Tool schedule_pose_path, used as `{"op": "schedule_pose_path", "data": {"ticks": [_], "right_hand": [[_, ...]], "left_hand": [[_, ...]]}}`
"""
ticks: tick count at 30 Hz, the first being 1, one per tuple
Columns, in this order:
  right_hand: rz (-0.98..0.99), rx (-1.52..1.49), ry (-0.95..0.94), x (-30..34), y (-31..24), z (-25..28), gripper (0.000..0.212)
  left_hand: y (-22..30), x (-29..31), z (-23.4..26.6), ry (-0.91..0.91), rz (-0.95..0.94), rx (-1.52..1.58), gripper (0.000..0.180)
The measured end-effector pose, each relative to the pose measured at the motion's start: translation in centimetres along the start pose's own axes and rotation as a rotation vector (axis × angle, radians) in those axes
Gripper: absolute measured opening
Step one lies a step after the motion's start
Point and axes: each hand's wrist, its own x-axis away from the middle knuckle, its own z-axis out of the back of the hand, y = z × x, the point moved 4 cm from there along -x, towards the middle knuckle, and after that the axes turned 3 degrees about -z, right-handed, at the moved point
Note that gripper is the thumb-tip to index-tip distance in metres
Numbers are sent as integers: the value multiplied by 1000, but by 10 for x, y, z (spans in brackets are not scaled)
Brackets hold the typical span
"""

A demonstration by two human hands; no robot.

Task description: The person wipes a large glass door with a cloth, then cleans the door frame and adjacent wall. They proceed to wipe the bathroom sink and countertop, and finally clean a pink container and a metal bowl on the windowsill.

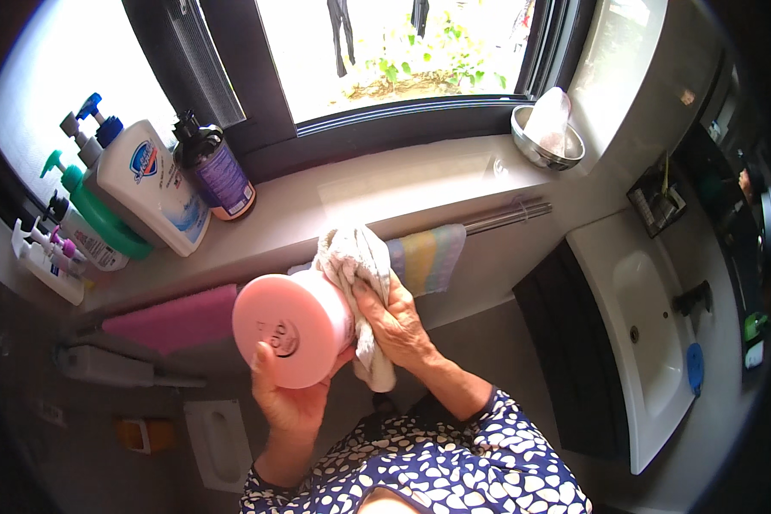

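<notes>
A round pink lidded jar (284, 330) is held up in front of the window ledge, its flat circular end tilted toward me. My left hand (295, 403) grips it from below, with the thumb against the flat face. On the jar's right side, my right hand (394, 325) presses a crumpled off-white cloth (355, 261) to it. The cloth's lower end hangs below that hand. Most of the fingers of my left hand are hidden behind the jar.
Several pump bottles, including a large white bottle (150, 180) and a dark bottle (214, 167), crowd the ledge (317, 193) at left. A metal bowl (565, 154) stands at its right end. Below hang a pink towel (176, 319) and a striped towel (428, 259). A white sink (660, 368) is at right.
</notes>
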Motion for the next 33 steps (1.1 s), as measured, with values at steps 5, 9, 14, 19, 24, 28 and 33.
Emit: {"op": "schedule_pose_path", "data": {"ticks": [5,9,14,19,24,28,33], "right_hand": [[639,951,135,-22,-91,50,36],[541,1346,592,-101,-135,125,39],[-78,1901,526,-128,-108,145,55],[133,1957,165,-124,-89,112,55],[376,1842,-168,-131,-60,46,48],[689,1716,-300,-140,-37,7,41],[772,1354,-573,-135,-25,-30,29]], "left_hand": [[16,-11,8,-28,-25,-49,72],[7,-13,17,-19,83,-5,71],[3,-6,39,-9,132,-35,67],[-2,1,73,104,145,-100,70],[7,9,79,164,117,-22,59],[16,14,84,182,63,4,53],[22,12,88,224,7,-42,52]]}}
